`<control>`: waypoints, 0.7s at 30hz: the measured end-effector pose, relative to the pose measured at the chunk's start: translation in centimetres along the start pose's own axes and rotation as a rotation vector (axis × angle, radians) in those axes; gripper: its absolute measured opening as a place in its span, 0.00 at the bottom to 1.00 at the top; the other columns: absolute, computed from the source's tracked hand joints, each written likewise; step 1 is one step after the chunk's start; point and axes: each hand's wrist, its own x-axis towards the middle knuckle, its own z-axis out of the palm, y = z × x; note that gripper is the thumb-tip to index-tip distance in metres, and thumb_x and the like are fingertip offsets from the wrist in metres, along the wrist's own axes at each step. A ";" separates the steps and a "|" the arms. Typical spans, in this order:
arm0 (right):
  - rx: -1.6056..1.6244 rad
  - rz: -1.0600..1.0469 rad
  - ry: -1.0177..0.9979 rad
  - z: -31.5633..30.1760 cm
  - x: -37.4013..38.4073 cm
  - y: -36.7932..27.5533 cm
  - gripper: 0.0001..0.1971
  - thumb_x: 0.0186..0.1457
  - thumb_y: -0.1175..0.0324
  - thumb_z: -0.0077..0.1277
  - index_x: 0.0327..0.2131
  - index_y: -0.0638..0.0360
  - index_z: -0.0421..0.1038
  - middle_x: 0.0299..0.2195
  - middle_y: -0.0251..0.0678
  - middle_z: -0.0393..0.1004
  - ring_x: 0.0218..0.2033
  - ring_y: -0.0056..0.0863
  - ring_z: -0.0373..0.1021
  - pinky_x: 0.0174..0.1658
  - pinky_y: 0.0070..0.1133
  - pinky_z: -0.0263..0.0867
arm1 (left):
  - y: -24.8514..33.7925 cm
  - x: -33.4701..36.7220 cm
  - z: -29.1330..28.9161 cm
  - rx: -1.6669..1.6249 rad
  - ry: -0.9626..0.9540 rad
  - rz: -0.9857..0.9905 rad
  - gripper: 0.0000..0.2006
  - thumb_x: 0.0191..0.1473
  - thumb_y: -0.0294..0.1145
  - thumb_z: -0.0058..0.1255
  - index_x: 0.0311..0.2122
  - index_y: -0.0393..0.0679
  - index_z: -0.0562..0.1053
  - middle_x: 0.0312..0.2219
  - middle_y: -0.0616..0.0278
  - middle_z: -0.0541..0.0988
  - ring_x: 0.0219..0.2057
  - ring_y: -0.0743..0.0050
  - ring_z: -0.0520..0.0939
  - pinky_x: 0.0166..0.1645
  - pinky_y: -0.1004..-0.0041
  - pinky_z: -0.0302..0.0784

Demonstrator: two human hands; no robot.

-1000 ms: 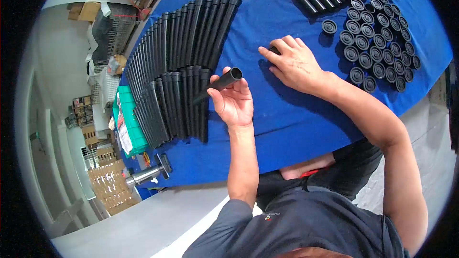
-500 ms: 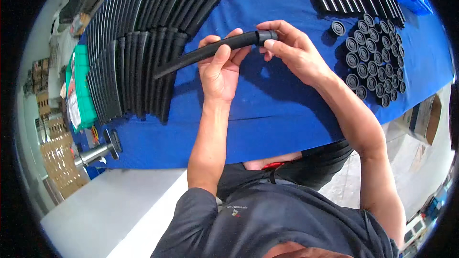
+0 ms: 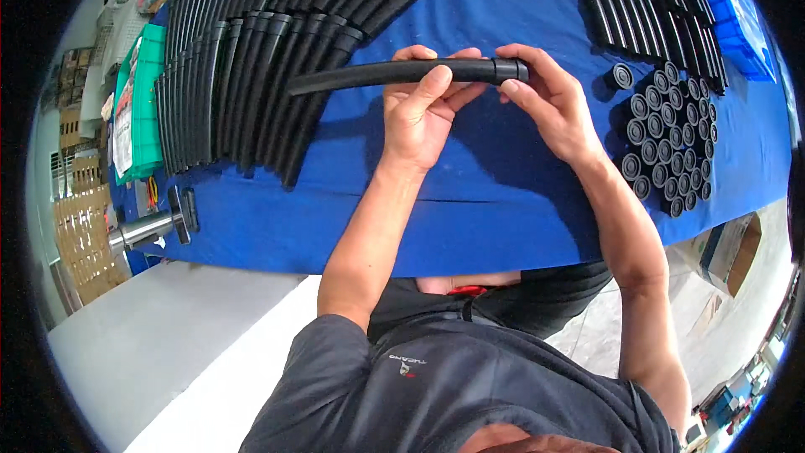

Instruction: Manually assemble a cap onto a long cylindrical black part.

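A long, slightly curved black plastic tube [image 3: 360,77] is held nearly level above the blue-covered table. My left hand [image 3: 418,124] grips its middle, thumb on the near side and fingers behind. At the tube's right end sits a short, wider black collar [image 3: 510,70]. My right hand [image 3: 560,109] pinches that collar between thumb and fingers. Part of the collar is hidden by those fingers, so how far it sits on the tube cannot be made out.
Rows of similar black tubes [image 3: 260,92] cover the left of the table. Round black caps [image 3: 662,130] cluster at the right, below more tubes [image 3: 646,0]. A green bin [image 3: 149,105] and a metal cylinder [image 3: 142,231] stand left; a blue crate [image 3: 738,13] is at far right.
The tube has swung closer to level, its free left end rising. Both hands keep their hold. The whole view has shifted somewhat, with the table's things displaced in the picture.
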 end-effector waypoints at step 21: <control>-0.077 -0.048 0.025 0.1 0.0 0.0 0.20 0.57 0.70 0.59 0.52 0.62 0.69 0.32 0.26 0.70 0.30 0.12 0.64 0.34 0.14 0.63 | 0.0 0.1 0.3 0.012 0.039 0.001 0.08 0.60 0.25 0.51 0.44 0.48 0.72 0.46 0.39 0.78 0.48 0.48 0.81 0.55 0.52 0.79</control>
